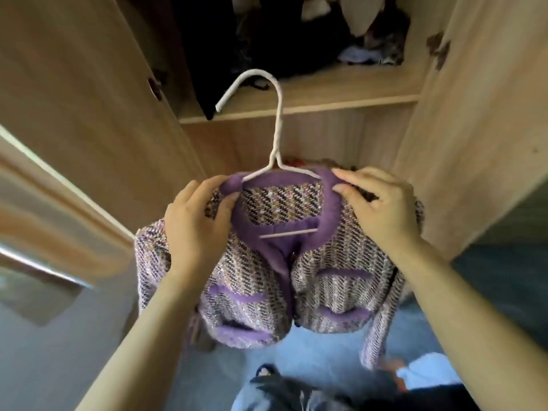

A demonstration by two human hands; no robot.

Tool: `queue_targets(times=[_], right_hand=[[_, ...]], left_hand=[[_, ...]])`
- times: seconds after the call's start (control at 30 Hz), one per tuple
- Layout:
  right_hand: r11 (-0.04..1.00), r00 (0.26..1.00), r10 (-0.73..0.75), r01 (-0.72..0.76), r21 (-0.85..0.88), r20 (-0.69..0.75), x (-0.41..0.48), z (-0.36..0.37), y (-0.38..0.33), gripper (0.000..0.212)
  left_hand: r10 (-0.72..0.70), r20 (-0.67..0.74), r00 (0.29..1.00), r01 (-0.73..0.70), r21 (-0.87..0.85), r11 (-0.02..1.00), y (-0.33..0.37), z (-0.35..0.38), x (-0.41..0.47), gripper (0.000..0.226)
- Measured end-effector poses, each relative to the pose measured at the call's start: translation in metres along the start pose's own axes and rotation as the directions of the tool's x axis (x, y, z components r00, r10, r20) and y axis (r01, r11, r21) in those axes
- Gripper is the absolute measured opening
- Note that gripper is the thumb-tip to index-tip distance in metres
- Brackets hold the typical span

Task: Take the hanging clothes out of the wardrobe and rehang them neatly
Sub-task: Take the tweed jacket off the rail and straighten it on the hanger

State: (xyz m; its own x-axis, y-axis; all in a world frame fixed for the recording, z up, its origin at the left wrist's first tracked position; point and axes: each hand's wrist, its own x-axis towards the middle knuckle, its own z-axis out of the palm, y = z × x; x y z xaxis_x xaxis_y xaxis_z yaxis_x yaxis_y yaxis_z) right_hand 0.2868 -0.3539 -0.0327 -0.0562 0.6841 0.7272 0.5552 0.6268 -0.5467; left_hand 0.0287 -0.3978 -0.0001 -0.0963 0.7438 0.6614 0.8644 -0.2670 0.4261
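Note:
A purple tweed jacket (267, 280) with lilac trim and pockets hangs on a white hanger (277, 129) in front of the open wardrobe. The hanger's hook points up and to the left, free of any rail. My left hand (195, 223) pinches the jacket's left collar and shoulder between thumb and fingers. My right hand (382, 209) grips the right shoulder, its fingers curled over the collar edge. Both hands hold the garment up at chest height. The jacket's sleeves droop at either side.
The wardrobe (296, 102) stands open ahead, its wooden doors swung out at left (89, 93) and right (474, 114). Dark and light clothes (296, 34) are piled on its shelf. More clothing lies on the floor (341, 384) below.

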Motion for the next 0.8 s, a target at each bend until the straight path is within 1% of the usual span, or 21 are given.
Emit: queue_targets(times=[0.1, 0.23, 0.37, 0.47, 0.57, 0.63, 0.7, 0.8], right_hand=[[0.993, 0.994, 0.106, -0.105, -0.048, 0.011, -0.055, -0.008, -0.013, 0.024], [0.962, 0.969, 0.249, -0.245, -0.122, 0.013, -0.129, -0.013, -0.04, 0.024], [0.897, 0.923, 0.382, -0.38, -0.225, -0.038, -0.197, -0.011, -0.084, 0.025], [0.839, 0.884, 0.448, -0.467, -0.28, -0.131, -0.24, -0.006, -0.122, 0.024], [0.733, 0.811, 0.522, -0.586, -0.345, -0.265, -0.281, -0.006, -0.162, 0.023], [0.662, 0.759, 0.554, -0.651, -0.372, -0.343, -0.308, -0.007, -0.19, 0.024], [0.582, 0.685, 0.591, -0.728, -0.363, -0.426, -0.335, -0.011, -0.221, 0.025], [0.423, 0.568, 0.609, -0.823, -0.379, -0.553, -0.374, -0.018, -0.267, 0.027]], left_hand=[[-0.039, 0.125, 0.991, 0.047, -0.061, 0.997, -0.007, -0.001, -0.043, 0.021], [0.009, 0.309, 0.951, 0.044, -0.163, 0.986, -0.021, -0.008, -0.09, 0.018], [0.107, 0.5, 0.86, 0.041, -0.277, 0.96, -0.043, -0.021, -0.126, 0.017], [0.21, 0.589, 0.781, 0.014, -0.352, 0.936, -0.057, -0.029, -0.144, 0.019], [0.353, 0.608, 0.711, -0.043, -0.463, 0.885, -0.058, -0.033, -0.157, 0.017], [0.455, 0.608, 0.651, -0.086, -0.536, 0.84, -0.051, -0.033, -0.166, 0.016], [0.541, 0.618, 0.57, -0.109, -0.596, 0.796, -0.039, -0.032, -0.175, 0.017], [0.655, 0.626, 0.423, -0.126, -0.675, 0.727, -0.016, -0.034, -0.195, 0.021]])
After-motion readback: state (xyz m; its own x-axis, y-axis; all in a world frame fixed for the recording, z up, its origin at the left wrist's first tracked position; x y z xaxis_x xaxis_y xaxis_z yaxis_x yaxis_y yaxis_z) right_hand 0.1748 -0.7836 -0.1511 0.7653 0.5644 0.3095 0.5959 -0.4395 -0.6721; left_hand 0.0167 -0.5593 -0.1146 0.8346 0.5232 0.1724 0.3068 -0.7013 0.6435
